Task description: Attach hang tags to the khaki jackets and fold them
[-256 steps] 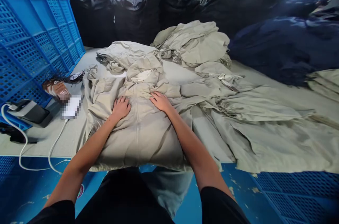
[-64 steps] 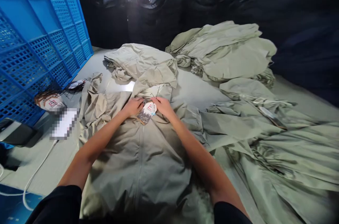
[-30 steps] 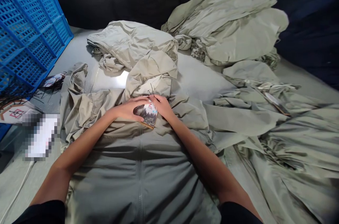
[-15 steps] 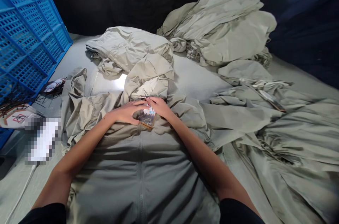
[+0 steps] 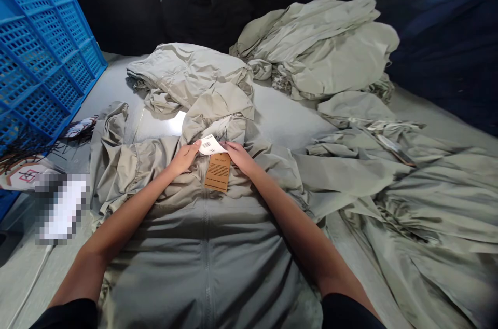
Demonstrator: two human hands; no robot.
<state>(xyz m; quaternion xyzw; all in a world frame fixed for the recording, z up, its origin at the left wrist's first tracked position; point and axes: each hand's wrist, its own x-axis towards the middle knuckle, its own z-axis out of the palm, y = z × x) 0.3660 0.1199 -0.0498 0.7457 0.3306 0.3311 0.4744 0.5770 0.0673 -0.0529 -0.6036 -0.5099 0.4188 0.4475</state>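
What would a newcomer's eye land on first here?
The bright blue crate at far left stands out. At bottom centre lies a khaki jacket, where the left hand and right hand meet at a white tag, just above a brown tag.

Sage-khaki jacket (image 5: 206,251) coloured plain, shaded grey-green lower down. Kraft-brown hang tag (image 5: 218,172) printed in dark text; white label (image 5: 212,146) marked with black barcode. Crate (image 5: 42,43) coloured bright blue. Worktop (image 5: 288,116) coloured pale grey. Card (image 5: 27,176) patterned with red geometric mark. Bales (image 5: 439,23) coloured near-black navy.
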